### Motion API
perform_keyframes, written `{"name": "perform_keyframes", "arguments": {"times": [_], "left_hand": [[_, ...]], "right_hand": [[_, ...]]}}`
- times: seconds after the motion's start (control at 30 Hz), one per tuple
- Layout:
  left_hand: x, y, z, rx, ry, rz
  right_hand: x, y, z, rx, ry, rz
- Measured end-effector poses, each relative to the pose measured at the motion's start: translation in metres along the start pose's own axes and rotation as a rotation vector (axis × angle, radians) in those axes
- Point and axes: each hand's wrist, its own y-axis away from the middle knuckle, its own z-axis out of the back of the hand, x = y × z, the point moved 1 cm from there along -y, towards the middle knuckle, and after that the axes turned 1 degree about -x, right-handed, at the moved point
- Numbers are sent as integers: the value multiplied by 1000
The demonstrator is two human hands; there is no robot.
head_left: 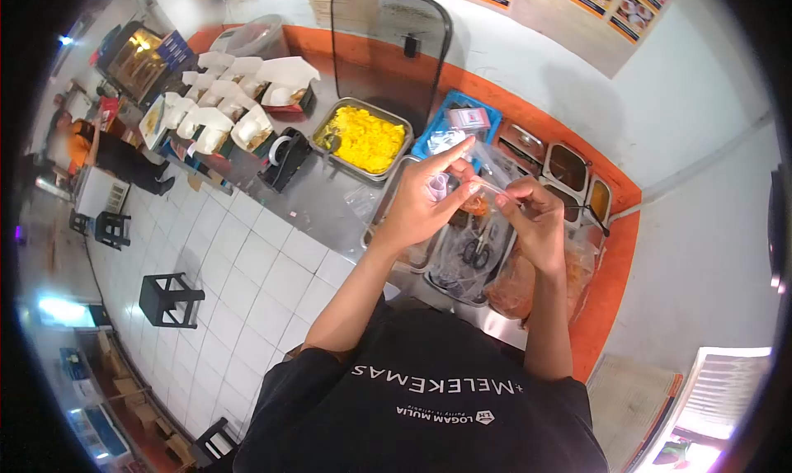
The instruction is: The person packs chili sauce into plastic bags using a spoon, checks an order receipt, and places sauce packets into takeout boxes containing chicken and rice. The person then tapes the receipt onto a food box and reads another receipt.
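Pinching a thin pale strand (pixel 488 186), my 2 hands meet in the air to the right of the metal tray (pixel 347 164) of yellow food (pixel 365 139). My right hand (pixel 535 219) closes thumb and forefinger on 1 end; my left hand (pixel 419 201) is half spread, forefinger pointing up and thumb stretched across to the other end. I can't tell whether the strand is a band or twisted plastic. Something orange-red (pixel 476 205) shows just under my fingers, and I can't tell whether it hangs from them or lies below.

Just right of the yellow-food tray sits a blue basket (pixel 437 128) with a small box (pixel 468 119) in it. Nearer my body than that tray, off to its right, black-handled scissors (pixel 476 254) lie on clear plastic. Farther right of it are metal containers (pixel 525 138), some holding sauce. Left of the same tray stand a black tape dispenser (pixel 286 160) and, past it, rows of open food boxes (pixel 213 127).
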Motion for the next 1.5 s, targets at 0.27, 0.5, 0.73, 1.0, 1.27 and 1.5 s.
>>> {"name": "perform_keyframes", "arguments": {"times": [0.27,0.5,0.73,1.0,1.27,1.5], "left_hand": [[0,22,85,-33,34,23],[7,37,143,-1,123,69],[19,46,171,60,46,60],[52,80,189,-71,135,277],[122,139,201,-521,692,732],[97,203,230,-629,623,827]], "right_hand": [[11,-15,-85,123,38,-94],[-6,-24,-137,157,-4,-58],[-23,-24,-174,204,160,-3],[-65,2,-171,156,315,-41],[-134,52,-169,129,367,-199],[-171,79,-179,352,490,-329]]}}
